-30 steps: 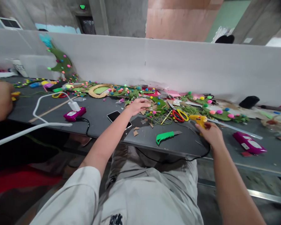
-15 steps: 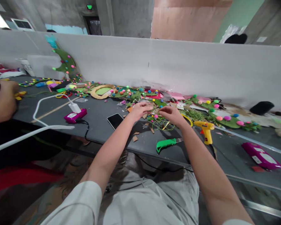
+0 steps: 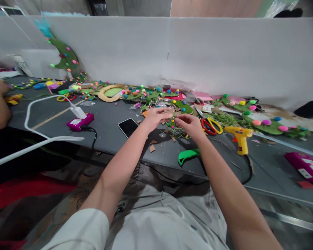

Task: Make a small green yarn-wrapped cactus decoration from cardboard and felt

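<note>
- Grey tabletop (image 3: 106,128): pompom-studded green pieces (image 3: 268,127) along the back edge look decorated.
- Mid-tabletop, left hand (image 3: 156,118) and right hand (image 3: 191,125) curl around a green bit (image 3: 174,115), seemingly unfinished; grip unclear.

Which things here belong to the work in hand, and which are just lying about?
Likely in the work:
- small green piece between left hand and right hand
- green yarn
- glue gun

Seemingly just lying about:
- phone
- cardboard scraps
</note>
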`<state>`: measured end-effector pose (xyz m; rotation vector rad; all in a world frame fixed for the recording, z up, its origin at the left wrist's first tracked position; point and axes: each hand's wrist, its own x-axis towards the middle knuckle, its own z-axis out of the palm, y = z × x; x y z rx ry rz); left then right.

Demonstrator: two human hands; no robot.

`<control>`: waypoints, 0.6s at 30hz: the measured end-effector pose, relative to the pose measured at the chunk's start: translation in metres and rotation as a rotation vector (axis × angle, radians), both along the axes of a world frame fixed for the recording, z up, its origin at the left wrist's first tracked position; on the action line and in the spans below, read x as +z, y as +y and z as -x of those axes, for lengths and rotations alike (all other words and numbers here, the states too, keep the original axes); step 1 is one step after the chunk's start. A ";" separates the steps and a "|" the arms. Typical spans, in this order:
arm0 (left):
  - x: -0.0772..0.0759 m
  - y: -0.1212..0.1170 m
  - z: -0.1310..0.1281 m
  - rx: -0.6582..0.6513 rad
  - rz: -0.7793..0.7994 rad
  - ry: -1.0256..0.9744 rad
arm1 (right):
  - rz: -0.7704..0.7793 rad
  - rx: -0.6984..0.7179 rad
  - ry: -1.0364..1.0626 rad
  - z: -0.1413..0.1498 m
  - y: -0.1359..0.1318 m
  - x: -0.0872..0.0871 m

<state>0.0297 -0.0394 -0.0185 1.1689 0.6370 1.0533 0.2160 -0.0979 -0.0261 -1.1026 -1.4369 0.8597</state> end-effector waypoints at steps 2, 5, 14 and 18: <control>0.000 -0.002 -0.001 0.011 0.008 0.006 | 0.006 -0.020 0.002 0.002 -0.001 -0.001; 0.001 -0.004 -0.002 0.007 0.002 0.024 | 0.008 -0.035 -0.006 0.006 -0.002 -0.002; -0.010 -0.001 -0.008 0.079 -0.105 0.119 | -0.064 -0.121 -0.087 0.008 0.000 -0.009; -0.012 -0.003 -0.012 0.151 -0.198 0.221 | -0.134 -0.194 -0.243 0.008 -0.003 -0.013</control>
